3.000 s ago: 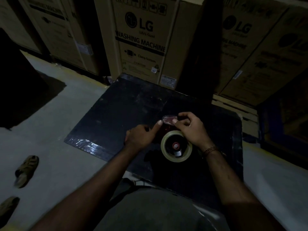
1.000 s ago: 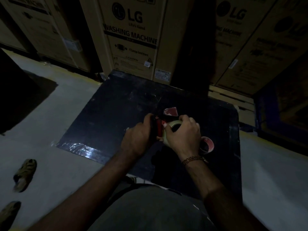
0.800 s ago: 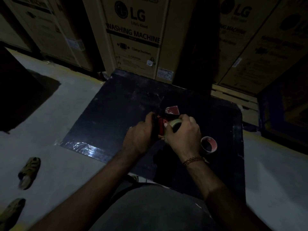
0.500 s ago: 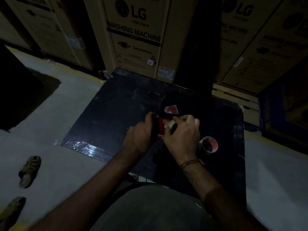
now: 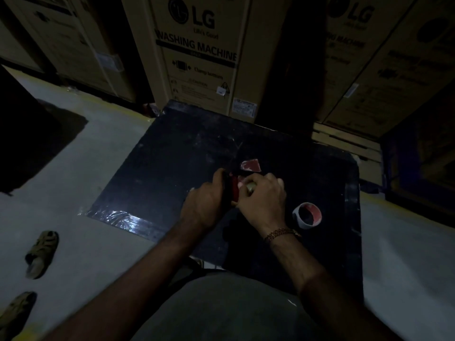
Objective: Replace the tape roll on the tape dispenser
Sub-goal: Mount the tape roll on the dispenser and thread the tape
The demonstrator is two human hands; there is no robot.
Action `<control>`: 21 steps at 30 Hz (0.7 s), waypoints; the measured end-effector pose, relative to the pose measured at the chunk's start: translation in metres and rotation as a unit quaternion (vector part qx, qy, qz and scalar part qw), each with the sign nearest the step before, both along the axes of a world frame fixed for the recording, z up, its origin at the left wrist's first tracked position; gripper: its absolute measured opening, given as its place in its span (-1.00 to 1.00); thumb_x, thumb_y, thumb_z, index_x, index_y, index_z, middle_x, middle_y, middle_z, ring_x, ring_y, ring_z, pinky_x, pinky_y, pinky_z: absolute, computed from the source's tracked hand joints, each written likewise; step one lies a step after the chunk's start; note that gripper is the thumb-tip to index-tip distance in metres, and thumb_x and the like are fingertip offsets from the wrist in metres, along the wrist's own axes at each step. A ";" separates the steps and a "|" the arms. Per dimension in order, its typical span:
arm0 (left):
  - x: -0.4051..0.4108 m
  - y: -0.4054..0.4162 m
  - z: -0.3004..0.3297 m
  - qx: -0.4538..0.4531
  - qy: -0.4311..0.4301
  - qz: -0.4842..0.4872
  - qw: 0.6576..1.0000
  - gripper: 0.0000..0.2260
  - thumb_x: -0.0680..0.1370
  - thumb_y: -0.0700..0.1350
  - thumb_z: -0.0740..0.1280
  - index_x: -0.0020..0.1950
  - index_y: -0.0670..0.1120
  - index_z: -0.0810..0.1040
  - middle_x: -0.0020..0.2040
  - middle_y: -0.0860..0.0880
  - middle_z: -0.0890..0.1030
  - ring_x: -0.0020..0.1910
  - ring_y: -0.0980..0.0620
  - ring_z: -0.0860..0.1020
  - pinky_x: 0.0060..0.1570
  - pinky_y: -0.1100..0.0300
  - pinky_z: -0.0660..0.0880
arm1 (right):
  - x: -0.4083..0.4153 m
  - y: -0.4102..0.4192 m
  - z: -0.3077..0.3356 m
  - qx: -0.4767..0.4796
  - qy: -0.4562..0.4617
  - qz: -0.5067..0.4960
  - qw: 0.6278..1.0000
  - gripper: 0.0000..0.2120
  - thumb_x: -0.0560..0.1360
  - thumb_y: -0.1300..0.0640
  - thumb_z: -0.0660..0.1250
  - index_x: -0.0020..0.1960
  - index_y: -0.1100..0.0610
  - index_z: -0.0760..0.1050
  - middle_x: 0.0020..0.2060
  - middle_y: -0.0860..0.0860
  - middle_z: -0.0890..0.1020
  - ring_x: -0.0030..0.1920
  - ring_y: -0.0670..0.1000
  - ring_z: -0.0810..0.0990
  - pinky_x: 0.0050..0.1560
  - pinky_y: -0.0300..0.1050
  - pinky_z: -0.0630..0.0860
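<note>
The red and black tape dispenser (image 5: 234,190) is held upright over the black mat (image 5: 172,168), mostly hidden between my hands. My left hand (image 5: 204,205) grips its left side. My right hand (image 5: 263,200) is wrapped over the pale tape roll (image 5: 251,188) on the dispenser; only a sliver of the roll shows. A red flap of the dispenser (image 5: 250,165) sticks out just beyond my fingers. An empty tape core (image 5: 307,215), white outside and red inside, lies on the mat to the right of my right wrist.
Tall cardboard washing machine boxes (image 5: 197,52) stand close behind the mat. A wooden pallet (image 5: 344,143) lies at the back right. Two sandals (image 5: 40,252) rest on the grey floor at the left. My knee (image 5: 221,311) fills the bottom centre.
Three seconds ago the roll lay flat on the mat; since then both hands closed around the dispenser and roll, and the empty core appeared at the right. The last second shows only slight finger shifts.
</note>
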State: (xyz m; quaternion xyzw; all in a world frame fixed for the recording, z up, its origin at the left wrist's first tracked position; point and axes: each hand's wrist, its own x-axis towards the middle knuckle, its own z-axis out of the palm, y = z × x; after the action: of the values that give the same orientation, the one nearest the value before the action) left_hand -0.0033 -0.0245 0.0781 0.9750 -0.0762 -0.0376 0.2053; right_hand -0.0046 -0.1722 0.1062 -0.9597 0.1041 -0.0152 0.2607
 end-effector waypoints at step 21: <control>0.011 -0.004 -0.032 0.051 -0.068 -0.064 0.994 -0.19 0.47 0.31 0.40 0.49 0.03 0.01 -0.03 -0.12 0.73 -0.11 -0.18 0.71 0.10 -0.37 0.58 | 0.036 -0.015 -0.014 0.016 -0.097 0.130 0.987 -0.84 0.60 0.11 0.28 -0.08 0.16 0.56 0.00 0.02 0.54 -0.05 0.04 0.59 0.04 0.13 0.61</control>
State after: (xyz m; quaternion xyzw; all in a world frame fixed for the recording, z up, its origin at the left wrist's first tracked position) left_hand 0.0079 -0.0283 0.0466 0.9776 -0.1505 0.0115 0.1465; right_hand 0.0314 -0.1873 0.0922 -0.9548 -0.0471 -0.0729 0.2842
